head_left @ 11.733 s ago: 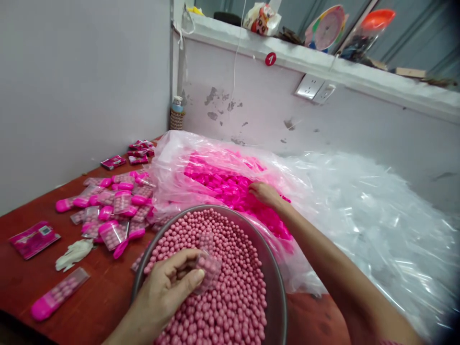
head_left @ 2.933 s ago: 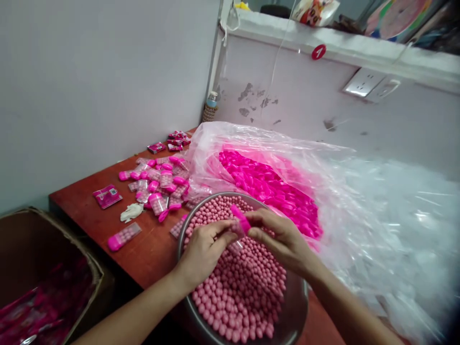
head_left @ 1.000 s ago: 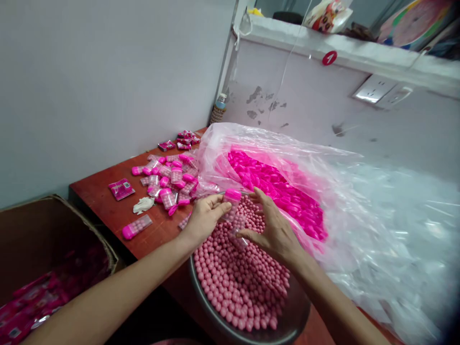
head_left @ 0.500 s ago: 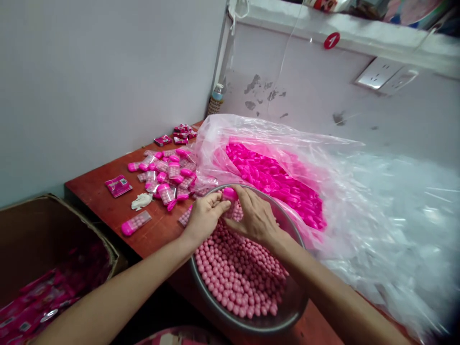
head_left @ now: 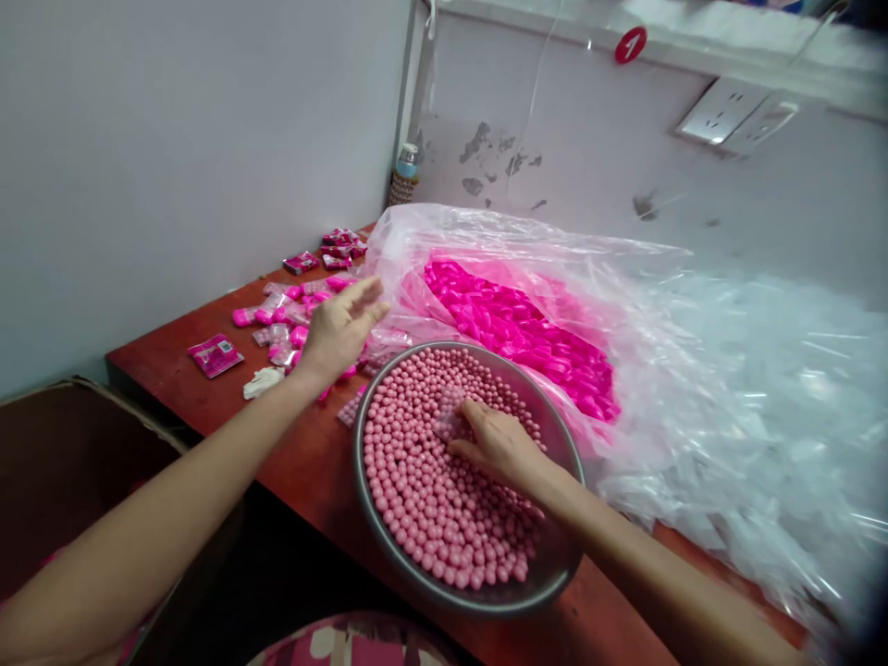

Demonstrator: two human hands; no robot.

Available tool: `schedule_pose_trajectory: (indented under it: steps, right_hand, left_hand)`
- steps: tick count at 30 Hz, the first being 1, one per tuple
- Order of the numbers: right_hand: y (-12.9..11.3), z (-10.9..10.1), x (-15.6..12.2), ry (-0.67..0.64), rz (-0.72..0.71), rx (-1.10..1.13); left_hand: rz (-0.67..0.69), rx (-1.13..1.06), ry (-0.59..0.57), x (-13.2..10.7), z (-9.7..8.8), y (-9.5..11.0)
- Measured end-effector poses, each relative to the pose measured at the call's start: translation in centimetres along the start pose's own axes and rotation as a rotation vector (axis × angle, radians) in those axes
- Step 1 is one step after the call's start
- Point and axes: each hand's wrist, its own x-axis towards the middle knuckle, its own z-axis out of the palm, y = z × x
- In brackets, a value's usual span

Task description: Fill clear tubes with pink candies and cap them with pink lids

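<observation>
My right hand (head_left: 496, 442) is in the metal bowl (head_left: 466, 606), fingers closed around a clear plastic container (head_left: 450, 412) with pink balls in it. Its lower part blends into the pink balls (head_left: 423, 481) that fill much of the bowl. No cap shows on this container. My left hand (head_left: 339, 333) hovers left of the bowl, fingers stretched out and apart, with nothing visible in them. Beneath and behind it lies a pile of clear containers with bright pink caps (head_left: 283, 310), partly covered by the hand and forearm.
A clear plastic bag (head_left: 409, 231) of loose pink caps (head_left: 513, 319) lies behind the bowl. More clear plastic (head_left: 777, 435) heaps at right. Pink packets (head_left: 215, 355) and a crumpled white piece (head_left: 262, 382) rest on the red table (head_left: 166, 370). A cardboard box (head_left: 76, 407) stands lower left.
My hands were together over the bowl on a pink-capped container. The left has moved left, opened and holds nothing; the right has lowered to the balls with an uncapped-looking clear container.
</observation>
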Motion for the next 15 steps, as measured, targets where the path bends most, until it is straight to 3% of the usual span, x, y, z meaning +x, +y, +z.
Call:
schedule_pose_trajectory:
  steps: [3, 6, 11, 15]
  right_hand:
    - [0.1, 0.1, 1.0, -0.021, 0.005, 0.062]
    - [-0.6, 0.0, 1.6, -0.057, -0.063, 0.108]
    - [-3.0, 0.4, 2.6, -0.047, -0.193, 0.097]
    - [-3.1, 0.2, 3.1, -0.052, -0.251, 0.185]
  left_hand:
    - [-0.017, 0.004, -0.113, -3.8, 1.0, 1.4]
    - [-0.046, 0.043, -0.162, -6.0, 1.7, 2.6]
    - [0.005, 0.172, -0.179, -7.4, 2.1, 3.7]
    - [0.019, 0.2, -0.142, -7.9, 1.4, 3.9]
